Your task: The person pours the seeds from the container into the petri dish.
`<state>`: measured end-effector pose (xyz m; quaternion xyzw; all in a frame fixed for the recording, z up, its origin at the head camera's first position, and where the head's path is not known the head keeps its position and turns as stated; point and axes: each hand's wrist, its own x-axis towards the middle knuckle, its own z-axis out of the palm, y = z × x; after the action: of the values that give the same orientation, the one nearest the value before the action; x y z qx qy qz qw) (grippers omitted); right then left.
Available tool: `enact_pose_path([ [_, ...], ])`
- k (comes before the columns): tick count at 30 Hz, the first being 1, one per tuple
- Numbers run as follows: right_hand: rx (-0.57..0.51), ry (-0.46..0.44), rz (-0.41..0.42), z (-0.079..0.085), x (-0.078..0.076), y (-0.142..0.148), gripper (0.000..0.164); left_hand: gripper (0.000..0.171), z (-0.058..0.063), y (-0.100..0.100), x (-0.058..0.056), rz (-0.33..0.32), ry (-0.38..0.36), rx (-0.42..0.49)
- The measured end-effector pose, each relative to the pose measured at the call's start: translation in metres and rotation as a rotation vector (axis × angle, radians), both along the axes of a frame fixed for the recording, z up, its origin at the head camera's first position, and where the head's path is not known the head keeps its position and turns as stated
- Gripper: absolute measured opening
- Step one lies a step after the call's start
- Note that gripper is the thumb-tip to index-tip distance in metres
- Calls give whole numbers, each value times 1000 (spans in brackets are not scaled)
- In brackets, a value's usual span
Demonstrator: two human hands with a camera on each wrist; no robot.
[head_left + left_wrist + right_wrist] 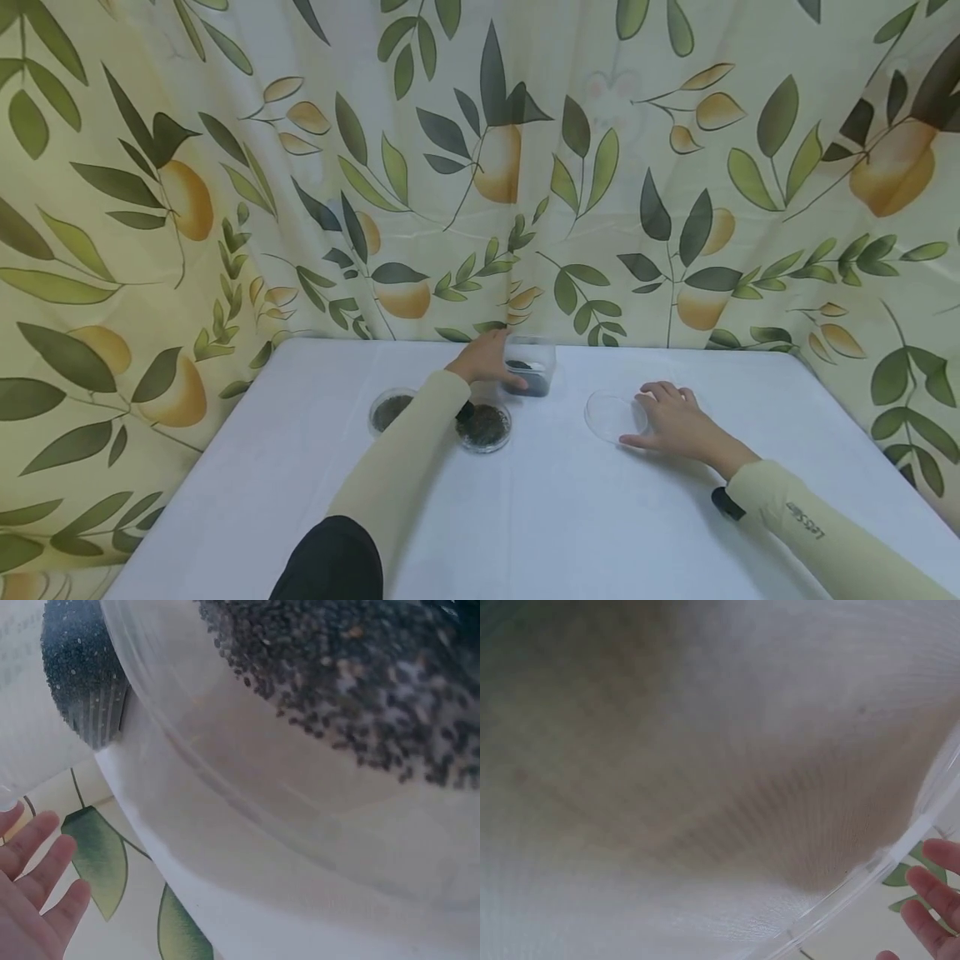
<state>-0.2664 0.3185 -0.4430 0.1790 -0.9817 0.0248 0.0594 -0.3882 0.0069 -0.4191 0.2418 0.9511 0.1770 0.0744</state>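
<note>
Standing near the middle of the worktop's [540, 517] back edge, the clear plastic box [542, 357] holds dark seeds [528, 385]. The left hand [483, 360] spreads its fingers beside the box; I can't tell if they touch. Closer to the front edge, the left dish [372, 417] and middle dish [483, 450] have dark bits inside. Toward the right edge, the right hand's [673, 423] fingers are open by a clear round dish [603, 417]. I think two dishes are filled; the clear one shows no seeds, so it may be left. The left sleeve [408, 454] hides some of the left dish, and the right wrist view is blurry.
</note>
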Motion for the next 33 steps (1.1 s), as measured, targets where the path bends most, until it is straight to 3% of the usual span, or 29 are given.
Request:
enact_pose_path([
  [4,-10,8,5,-1,1,0,72,111,-3,1,-3,8,-56,43],
  [13,-14,-2,-2,-1,1,0,74,112,-8,0,-8,-21,-257,291],
  [24,-12,-22,-18,-2,-1,-1,76,88,-5,1,-8,48,-352,352],
  [33,-1,-6,-4,-6,-3,3,76,100,-6,2,-6,95,-373,377],
])
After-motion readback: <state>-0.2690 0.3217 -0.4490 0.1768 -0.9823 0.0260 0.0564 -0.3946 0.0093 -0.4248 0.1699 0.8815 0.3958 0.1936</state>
